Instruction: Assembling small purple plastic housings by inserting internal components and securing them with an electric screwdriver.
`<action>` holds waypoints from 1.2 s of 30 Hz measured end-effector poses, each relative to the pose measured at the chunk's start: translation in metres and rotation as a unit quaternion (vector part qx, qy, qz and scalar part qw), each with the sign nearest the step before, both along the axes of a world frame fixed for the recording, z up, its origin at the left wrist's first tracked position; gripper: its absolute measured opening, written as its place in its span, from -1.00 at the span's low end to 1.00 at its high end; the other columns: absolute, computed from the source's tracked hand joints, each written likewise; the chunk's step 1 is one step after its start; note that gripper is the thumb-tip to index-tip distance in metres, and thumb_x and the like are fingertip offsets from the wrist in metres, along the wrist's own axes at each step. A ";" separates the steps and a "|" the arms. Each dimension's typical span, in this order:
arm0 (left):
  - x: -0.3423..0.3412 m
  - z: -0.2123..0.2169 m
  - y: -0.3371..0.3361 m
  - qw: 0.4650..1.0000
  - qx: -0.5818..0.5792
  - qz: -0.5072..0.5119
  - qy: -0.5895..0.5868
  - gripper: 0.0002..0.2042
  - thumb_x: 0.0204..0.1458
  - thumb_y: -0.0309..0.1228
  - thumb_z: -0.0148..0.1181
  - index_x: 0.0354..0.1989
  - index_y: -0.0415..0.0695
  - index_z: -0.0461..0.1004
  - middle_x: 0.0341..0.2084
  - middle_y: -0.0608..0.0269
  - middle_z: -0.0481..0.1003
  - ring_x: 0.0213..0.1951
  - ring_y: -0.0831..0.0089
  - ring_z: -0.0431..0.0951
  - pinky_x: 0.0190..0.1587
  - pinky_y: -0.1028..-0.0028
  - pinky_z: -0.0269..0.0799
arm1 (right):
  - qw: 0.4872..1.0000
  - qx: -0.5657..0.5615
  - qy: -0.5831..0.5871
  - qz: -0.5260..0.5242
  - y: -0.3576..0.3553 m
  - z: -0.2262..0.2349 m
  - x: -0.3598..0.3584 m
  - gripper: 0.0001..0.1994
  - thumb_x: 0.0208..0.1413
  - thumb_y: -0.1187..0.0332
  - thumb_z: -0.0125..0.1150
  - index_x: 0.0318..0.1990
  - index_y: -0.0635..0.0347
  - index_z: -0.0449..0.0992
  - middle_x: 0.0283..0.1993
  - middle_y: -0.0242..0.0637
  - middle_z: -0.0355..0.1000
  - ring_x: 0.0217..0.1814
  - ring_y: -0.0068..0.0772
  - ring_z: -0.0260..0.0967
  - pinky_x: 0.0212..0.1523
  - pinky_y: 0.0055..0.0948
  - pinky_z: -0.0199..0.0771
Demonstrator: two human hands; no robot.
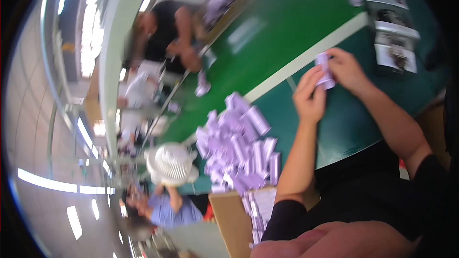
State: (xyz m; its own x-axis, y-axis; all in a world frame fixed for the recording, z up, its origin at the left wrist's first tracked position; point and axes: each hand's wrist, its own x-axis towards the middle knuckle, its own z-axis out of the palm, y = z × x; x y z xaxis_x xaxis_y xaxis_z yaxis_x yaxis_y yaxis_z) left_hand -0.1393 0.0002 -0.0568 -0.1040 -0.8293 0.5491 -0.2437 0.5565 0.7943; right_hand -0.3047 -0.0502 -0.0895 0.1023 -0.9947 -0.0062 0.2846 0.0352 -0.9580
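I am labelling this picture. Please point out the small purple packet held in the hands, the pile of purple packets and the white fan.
small purple packet [324,69], head view, its middle.
pile of purple packets [239,145], head view, centre of the heap.
white fan [169,164], head view, its round grille.

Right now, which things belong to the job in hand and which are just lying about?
In the job:
left hand
right hand
small purple packet held between both hands
pile of purple packets
cardboard box with more packets

Lying about:
white fan
stack of printed sheets
green table
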 end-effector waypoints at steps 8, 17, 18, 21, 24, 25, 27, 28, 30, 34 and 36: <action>-0.003 0.006 -0.004 0.995 -0.042 -0.009 0.088 -0.67 -0.05 -0.68 0.07 -0.11 -0.30 0.63 -0.03 -0.10 0.62 0.04 0.01 0.65 0.14 0.27 0.54 | 0.998 0.038 0.050 0.016 -0.006 0.001 -0.011 -0.68 0.44 0.23 0.08 0.21 0.16 0.52 -0.39 -0.54 0.44 -0.45 -0.74 0.31 -0.47 -0.64 0.29; -0.003 0.004 -0.004 0.994 -0.063 -0.006 0.089 -0.71 0.00 -0.65 0.09 -0.11 -0.31 0.64 -0.04 -0.09 0.64 0.00 0.06 0.67 0.10 0.28 0.56 | 0.997 0.055 0.054 0.009 -0.008 -0.004 -0.013 -0.68 0.44 0.23 0.09 0.22 0.13 0.51 -0.38 -0.60 0.44 -0.43 -0.78 0.31 -0.44 -0.65 0.26; -0.004 0.004 -0.004 0.994 -0.061 -0.007 0.091 -0.71 0.00 -0.64 0.09 -0.12 -0.31 0.65 -0.05 -0.08 0.64 0.00 0.07 0.67 0.10 0.29 0.56 | 0.997 0.055 0.054 0.011 -0.008 -0.004 -0.015 -0.68 0.44 0.23 0.09 0.22 0.13 0.51 -0.38 -0.59 0.44 -0.44 -0.78 0.31 -0.44 -0.65 0.26; -0.011 0.010 -0.003 0.994 -0.061 -0.001 0.091 -0.72 0.01 -0.64 0.11 -0.11 -0.30 0.65 -0.05 -0.08 0.64 0.00 0.06 0.67 0.11 0.29 0.56 | 0.998 0.051 0.041 -0.024 -0.005 -0.001 -0.016 -0.68 0.43 0.23 0.10 0.21 0.12 0.52 -0.38 -0.58 0.45 -0.43 -0.77 0.31 -0.45 -0.65 0.26; -0.006 0.006 -0.003 0.997 -0.050 0.009 0.053 -0.73 0.05 -0.64 0.16 -0.08 -0.28 0.66 0.00 -0.05 0.65 0.07 0.11 0.66 0.16 0.29 0.54 | 0.999 0.028 0.026 -0.015 -0.009 -0.010 -0.011 -0.73 0.42 0.26 0.13 0.14 0.14 0.54 -0.35 -0.50 0.50 -0.41 -0.72 0.38 -0.45 -0.64 0.33; -0.003 0.006 -0.003 0.998 -0.037 0.004 0.055 -0.73 0.07 -0.64 0.17 -0.07 -0.28 0.66 0.01 -0.04 0.64 0.08 0.12 0.66 0.17 0.30 0.53 | 0.999 0.030 0.017 -0.010 -0.007 -0.009 -0.006 -0.74 0.42 0.27 0.13 0.13 0.16 0.55 -0.34 -0.49 0.51 -0.41 -0.71 0.39 -0.46 -0.63 0.33; -0.004 0.007 -0.002 0.998 -0.038 0.001 0.042 -0.73 0.08 -0.64 0.18 -0.06 -0.28 0.66 0.02 -0.04 0.64 0.10 0.14 0.65 0.18 0.31 0.51 | 0.999 0.023 0.028 -0.019 -0.003 -0.001 -0.005 -0.75 0.41 0.30 0.13 0.11 0.17 0.55 -0.36 -0.46 0.52 -0.45 -0.70 0.39 -0.49 -0.62 0.32; -0.005 0.007 -0.002 0.999 -0.035 -0.005 0.038 -0.73 0.08 -0.64 0.19 -0.04 -0.28 0.66 0.03 -0.04 0.64 0.11 0.15 0.64 0.19 0.32 0.50 | 0.999 0.024 0.029 -0.016 -0.001 0.002 -0.007 -0.76 0.40 0.30 0.13 0.10 0.17 0.55 -0.37 -0.45 0.52 -0.46 -0.69 0.39 -0.50 -0.61 0.31; -0.006 0.007 -0.001 0.999 -0.034 -0.004 0.040 -0.73 0.08 -0.64 0.21 -0.04 -0.28 0.66 0.05 -0.04 0.63 0.11 0.16 0.64 0.19 0.31 0.50 | 0.999 0.027 0.031 -0.009 0.001 0.007 -0.008 -0.75 0.40 0.31 0.13 0.10 0.21 0.54 -0.39 -0.42 0.53 -0.48 -0.67 0.41 -0.50 -0.61 0.32; -0.007 0.006 -0.001 0.999 -0.030 -0.006 0.027 -0.72 0.08 -0.63 0.24 -0.02 -0.28 0.66 0.06 -0.03 0.63 0.12 0.16 0.64 0.20 0.31 0.50 | 0.999 0.030 0.024 -0.014 0.004 0.015 -0.009 -0.74 0.40 0.31 0.12 0.10 0.25 0.53 -0.39 -0.41 0.53 -0.48 -0.66 0.42 -0.49 -0.60 0.33; -0.007 0.006 -0.002 0.999 -0.036 -0.009 0.025 -0.71 0.08 -0.64 0.23 -0.01 -0.27 0.66 0.06 -0.03 0.63 0.12 0.17 0.64 0.19 0.31 0.50 | 0.999 0.029 0.022 -0.012 0.005 0.019 -0.008 -0.74 0.39 0.31 0.13 0.10 0.25 0.53 -0.39 -0.40 0.53 -0.48 -0.66 0.42 -0.49 -0.60 0.33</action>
